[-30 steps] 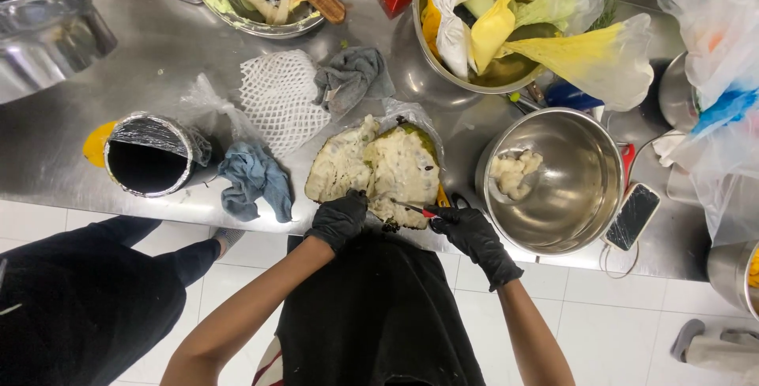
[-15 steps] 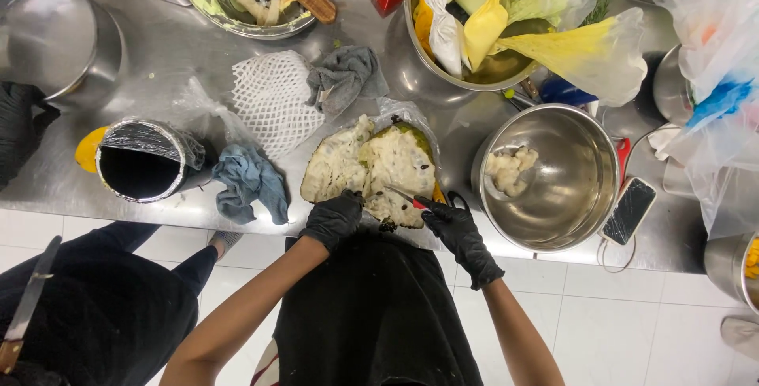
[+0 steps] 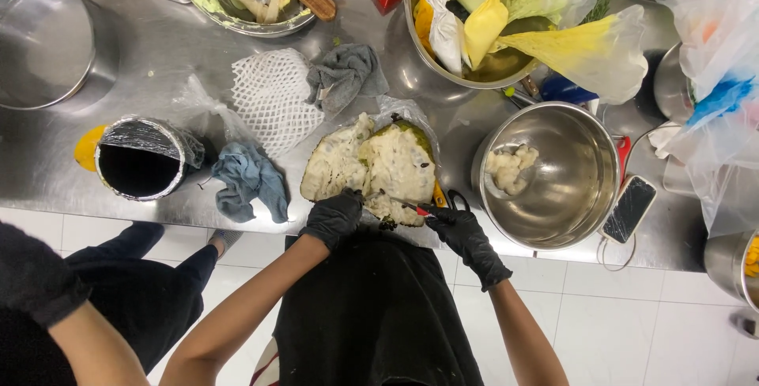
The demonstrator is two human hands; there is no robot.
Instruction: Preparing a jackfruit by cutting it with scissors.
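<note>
Head view: your left hand (image 3: pixel 335 217), in a black glove, is closed down on the near edge of the split fruit (image 3: pixel 371 166), apparently pinning it so it does not slide on the steel counter (image 3: pixel 411 113). Your right hand (image 3: pixel 462 232), also gloved, is gripped round the red handle of a small knife (image 3: pixel 402 204), whose blade lies across the pale flesh at the near rim, a placement that suits cutting pieces free. The fruit sits at the counter's front edge, directly before you. Just to its right stands a steel bowl (image 3: pixel 589 176) holding a few pale pieces, near enough to receive what is cut. To the left lie a blue cloth (image 3: pixel 249 180) and a foil-lined can (image 3: pixel 142 158). A phone (image 3: pixel 628 209) rests beside the bowl. Another person's arm (image 3: pixel 71 331) shows at lower left.
</note>
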